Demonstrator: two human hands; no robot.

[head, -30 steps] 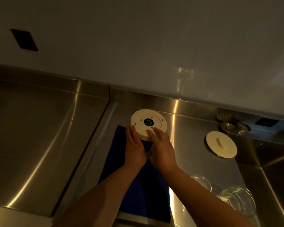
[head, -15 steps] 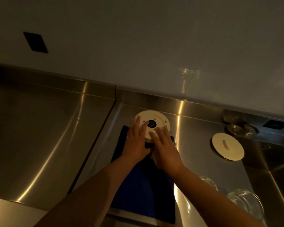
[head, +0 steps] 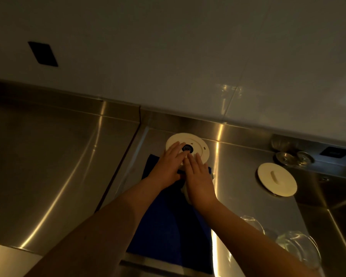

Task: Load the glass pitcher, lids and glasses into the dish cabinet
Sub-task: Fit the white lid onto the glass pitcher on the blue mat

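Observation:
A round cream base [head: 198,144] with a black centre ring faces up at the far end of a blue cloth [head: 168,232]. My left hand [head: 168,164] lies flat on its near left part, fingers straight. My right hand [head: 198,176] rests beside it with straight fingers touching the disc's near edge. What lies under my palms is hidden. A cream lid [head: 277,179] with a small handle lies flat to the right. Clear glasses [head: 300,248] stand at the lower right, and two more glass items [head: 294,157] sit by the back ledge.
The steel counter [head: 238,176] runs from a wide steel surface [head: 48,166] on the left to a sink recess [head: 332,198] at the right. A white wall [head: 188,56] with a black plate [head: 42,53] rises behind.
Both hands have slid forward onto the cream disc, and the fingers that curled at its near edge now lie straight. The camera has shifted, so the scene sits a little further right.

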